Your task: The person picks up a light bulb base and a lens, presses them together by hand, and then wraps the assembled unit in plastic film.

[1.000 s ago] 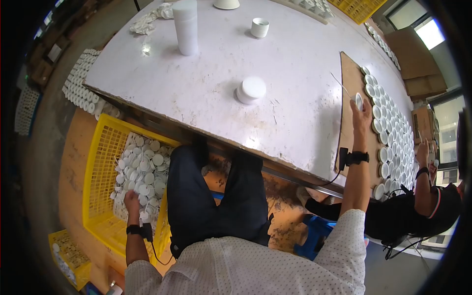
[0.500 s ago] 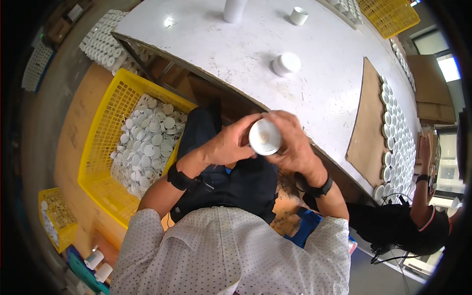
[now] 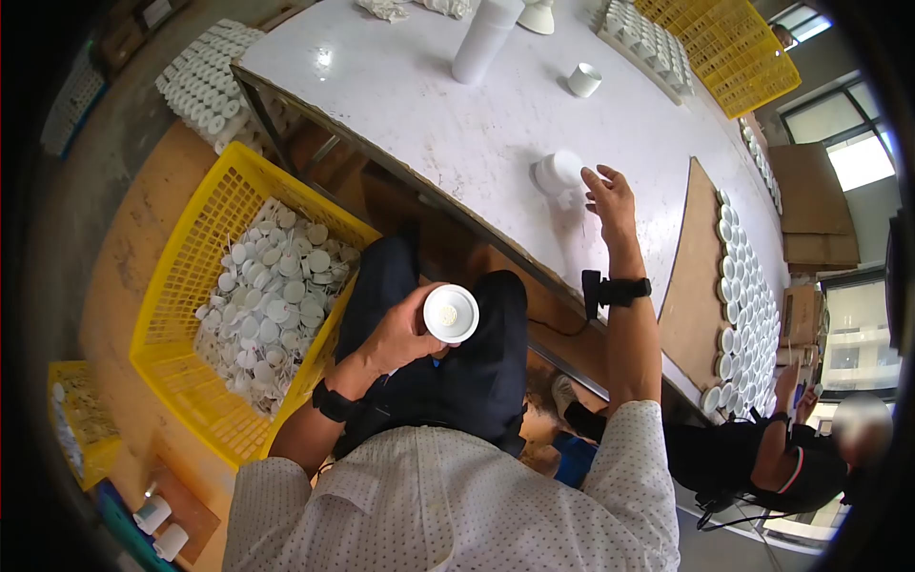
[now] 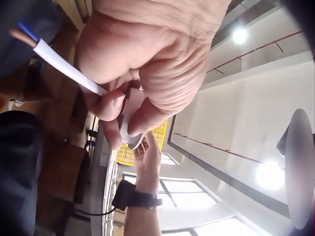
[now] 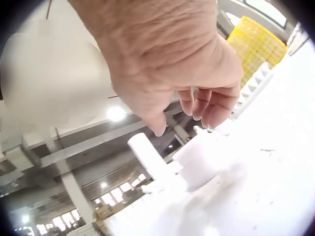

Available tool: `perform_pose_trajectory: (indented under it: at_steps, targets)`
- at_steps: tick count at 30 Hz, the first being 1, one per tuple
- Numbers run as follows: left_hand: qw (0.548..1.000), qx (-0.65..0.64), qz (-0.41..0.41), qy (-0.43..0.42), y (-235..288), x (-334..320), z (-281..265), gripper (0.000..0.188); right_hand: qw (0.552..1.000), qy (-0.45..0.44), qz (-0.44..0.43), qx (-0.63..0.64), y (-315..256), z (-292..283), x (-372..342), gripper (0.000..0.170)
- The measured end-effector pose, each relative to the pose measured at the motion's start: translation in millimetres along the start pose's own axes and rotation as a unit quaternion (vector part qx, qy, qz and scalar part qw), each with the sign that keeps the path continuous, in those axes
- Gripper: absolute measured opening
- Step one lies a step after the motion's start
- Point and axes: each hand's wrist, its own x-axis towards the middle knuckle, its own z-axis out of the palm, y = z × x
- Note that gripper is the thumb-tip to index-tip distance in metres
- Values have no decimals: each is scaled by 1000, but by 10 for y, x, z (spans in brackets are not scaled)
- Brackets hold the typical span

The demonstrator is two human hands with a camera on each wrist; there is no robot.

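Observation:
In the head view my left hand (image 3: pixel 400 334) grips a round white LED lamp (image 3: pixel 451 315) over my lap, its face up with a yellowish dotted patch at the centre. A white cable (image 4: pixel 69 71) with bare-ended blue and brown wires runs out beside the fingers in the left wrist view. My right hand (image 3: pixel 613 202) reaches over the table, fingers loosely bent and holding nothing. Its fingertips are right beside a short stack of white discs (image 3: pixel 558 173). From the right wrist, the thumb and fingers stand apart above that stack, which is washed out by glare.
A yellow crate (image 3: pixel 176 319) of white discs with wires stands at my left. On the table (image 3: pixel 419 124) are a tall white cylinder (image 3: pixel 484 43), a small white cup (image 3: pixel 584 80) and cardboard (image 3: pixel 679 286) beside rows of white rings (image 3: pixel 748 305). Another person (image 3: pixel 762 458) sits at the right.
My left hand has come from the crate to my lap, where both hands held the lamp. The right hand has since let go of it and moved out to the disc stack.

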Motion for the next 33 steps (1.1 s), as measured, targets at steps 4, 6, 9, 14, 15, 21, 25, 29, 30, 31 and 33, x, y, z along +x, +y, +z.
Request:
perform_pose_trajectory:
  at_steps: [4, 6, 9, 14, 15, 21, 25, 29, 30, 31, 33]
  targets:
    - [999, -31, -10, 27, -84, -67, -42, 62, 995, -74, 41, 50, 87, 63, 169, 47]
    - [998, -50, -28, 24, -62, -95, -58, 62, 996, -70, 35, 47, 122, 84, 212, 45]
    - [996, -71, -47, 28, -79, -106, -46, 64, 996, -59, 29, 62, 139, 118, 227, 42]
    - [997, -60, -36, 34, -138, -83, -36, 65, 990, -20, 31, 133, 183, 153, 280, 31]
    - [997, -54, -55, 22, -104, -96, -45, 63, 984, -21, 44, 172, 210, 145, 306, 25]
    - [996, -70, -62, 2, -132, -107, -44, 61, 936, -29, 89, 338, 205, -26, 210, 15]
    - [996, -61, -65, -4, -101, -51, -11, 62, 916, -75, 99, 382, 12, -92, -176, 15]
    - [996, -62, -49, -37, -65, 127, 29, 62, 904, -117, 103, 398, -4, -116, -515, 11]
    - [996, -58, -53, -34, -39, 160, 59, 61, 900, -119, 104, 406, 9, -112, -591, 13]
    - [998, -46, -50, -9, 43, 197, 135, 61, 899, -116, 110, 408, 8, -108, -684, 13]
    - [997, -53, -50, 8, 94, 269, 186, 63, 932, -100, 86, 338, -58, -83, -941, 18]
